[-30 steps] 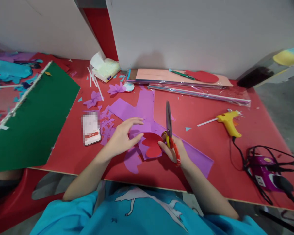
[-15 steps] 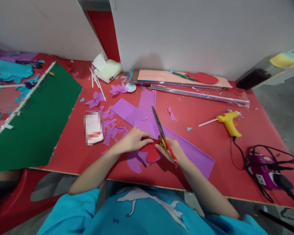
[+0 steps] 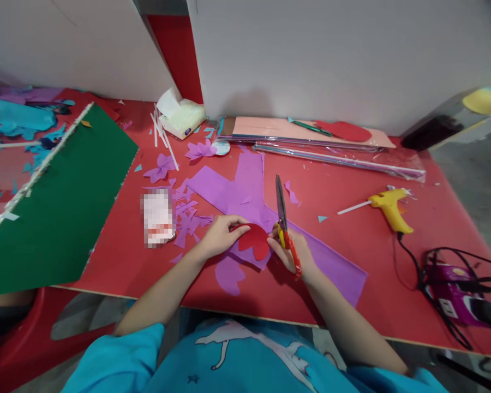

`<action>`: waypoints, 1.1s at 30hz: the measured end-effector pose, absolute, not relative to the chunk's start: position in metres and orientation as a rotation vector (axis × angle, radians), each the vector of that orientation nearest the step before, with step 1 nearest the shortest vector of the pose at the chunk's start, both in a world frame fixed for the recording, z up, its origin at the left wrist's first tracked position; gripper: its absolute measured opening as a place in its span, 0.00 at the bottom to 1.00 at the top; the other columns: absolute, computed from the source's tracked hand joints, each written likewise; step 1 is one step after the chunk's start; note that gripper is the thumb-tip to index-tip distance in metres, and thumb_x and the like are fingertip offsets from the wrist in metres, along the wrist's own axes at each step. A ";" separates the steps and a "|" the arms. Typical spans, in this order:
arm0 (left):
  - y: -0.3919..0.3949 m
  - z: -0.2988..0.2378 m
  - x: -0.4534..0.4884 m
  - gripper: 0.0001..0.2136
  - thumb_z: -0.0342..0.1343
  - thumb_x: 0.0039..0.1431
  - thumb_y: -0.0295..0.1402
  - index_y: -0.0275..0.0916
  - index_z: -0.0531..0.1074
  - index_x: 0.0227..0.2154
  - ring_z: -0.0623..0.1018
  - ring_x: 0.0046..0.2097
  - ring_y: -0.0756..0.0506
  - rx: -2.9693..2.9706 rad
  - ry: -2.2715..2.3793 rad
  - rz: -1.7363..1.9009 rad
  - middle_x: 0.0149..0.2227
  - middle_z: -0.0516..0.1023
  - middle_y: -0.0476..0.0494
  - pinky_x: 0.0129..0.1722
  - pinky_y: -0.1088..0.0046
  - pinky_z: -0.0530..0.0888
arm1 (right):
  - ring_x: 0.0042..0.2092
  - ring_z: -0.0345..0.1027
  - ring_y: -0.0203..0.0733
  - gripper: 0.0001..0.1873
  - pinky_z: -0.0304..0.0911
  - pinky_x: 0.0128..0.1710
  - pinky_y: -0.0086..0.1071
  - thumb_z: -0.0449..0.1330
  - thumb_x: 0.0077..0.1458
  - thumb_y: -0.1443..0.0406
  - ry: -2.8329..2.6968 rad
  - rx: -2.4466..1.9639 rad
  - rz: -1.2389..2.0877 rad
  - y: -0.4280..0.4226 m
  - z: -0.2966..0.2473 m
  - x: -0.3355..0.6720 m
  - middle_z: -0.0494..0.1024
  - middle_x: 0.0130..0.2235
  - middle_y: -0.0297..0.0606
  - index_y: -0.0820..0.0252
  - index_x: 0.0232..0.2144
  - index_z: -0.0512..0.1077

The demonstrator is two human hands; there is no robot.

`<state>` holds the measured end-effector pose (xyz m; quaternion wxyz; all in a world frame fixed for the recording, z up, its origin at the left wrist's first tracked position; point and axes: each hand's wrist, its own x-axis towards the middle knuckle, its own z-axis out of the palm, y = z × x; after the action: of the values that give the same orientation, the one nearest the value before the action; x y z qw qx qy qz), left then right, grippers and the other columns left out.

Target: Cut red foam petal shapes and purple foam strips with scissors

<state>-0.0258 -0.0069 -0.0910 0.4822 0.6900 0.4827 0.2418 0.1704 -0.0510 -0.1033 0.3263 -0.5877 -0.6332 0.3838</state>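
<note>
A red petal-shaped cutout [image 3: 257, 238] with a scalloped lower edge lies over a purple piece [image 3: 249, 257]; paper or felt, I cannot tell which. My left hand [image 3: 223, 234] pinches its left side between thumb and fingers. Scissors [image 3: 283, 210] with red and yellow handles hang on my right hand [image 3: 294, 250], blades pointing away from me. That hand's thumb and fingertips also touch the cutout's right edge. Below them, a loose purple cutout [image 3: 229, 274] rests on the table. Long purple sheets [image 3: 245, 188] spread out beyond my hands.
Purple scraps [image 3: 186, 215] and a phone [image 3: 159, 217], partly blurred, lie at left. A green board [image 3: 65, 207] leans over the table's left. At right are a yellow glue gun [image 3: 393, 210] and a purple box with black cables [image 3: 450, 292]. Tissues [image 3: 184, 117] stand at the back.
Both hands have turned the red cutout so more of it shows, and the scissors have swung more upright. The loose purple cutout is now more uncovered. The view has shifted slightly.
</note>
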 end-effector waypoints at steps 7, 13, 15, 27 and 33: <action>-0.007 -0.094 -0.029 0.06 0.50 0.54 0.33 0.35 0.64 0.28 0.69 0.30 0.52 1.612 0.956 0.494 0.27 0.69 0.50 0.31 0.77 0.67 | 0.19 0.60 0.36 0.03 0.56 0.20 0.29 0.55 0.45 0.65 -1.653 -1.556 1.088 -0.055 -0.102 0.168 0.66 0.17 0.32 0.58 0.21 0.65; -0.010 -0.094 -0.031 0.07 0.51 0.54 0.34 0.37 0.63 0.33 0.63 0.23 0.54 1.620 0.933 0.321 0.21 0.63 0.56 0.24 0.79 0.64 | 0.19 0.57 0.32 0.02 0.54 0.19 0.26 0.55 0.45 0.67 -1.715 -1.516 1.090 -0.058 -0.106 0.170 0.67 0.18 0.30 0.59 0.22 0.67; -0.010 -0.093 -0.030 0.09 0.50 0.55 0.33 0.36 0.66 0.39 0.70 0.30 0.52 1.640 0.904 0.325 0.28 0.72 0.50 0.31 0.76 0.68 | 0.19 0.56 0.32 0.02 0.54 0.19 0.26 0.55 0.44 0.67 -1.712 -1.516 1.099 -0.058 -0.105 0.170 0.67 0.18 0.30 0.59 0.22 0.67; -0.012 -0.090 -0.026 0.12 0.47 0.59 0.32 0.37 0.71 0.42 0.75 0.44 0.47 1.646 0.882 0.461 0.43 0.77 0.43 0.46 0.71 0.70 | 0.19 0.56 0.34 0.08 0.55 0.19 0.28 0.58 0.45 0.60 -1.592 -1.575 1.093 -0.057 -0.101 0.167 0.64 0.17 0.30 0.59 0.23 0.66; -0.013 -0.092 -0.022 0.12 0.47 0.59 0.31 0.36 0.72 0.43 0.75 0.46 0.47 1.628 0.966 0.532 0.45 0.76 0.42 0.49 0.71 0.69 | 0.20 0.56 0.34 0.11 0.55 0.20 0.28 0.57 0.46 0.58 -1.592 -1.639 1.022 -0.058 -0.102 0.169 0.63 0.17 0.31 0.59 0.23 0.65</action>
<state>-0.0225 -0.0130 -0.0922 0.5543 0.6891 0.4088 0.2253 0.1687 -0.0578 -0.1025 0.3139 -0.6218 -0.6039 0.3876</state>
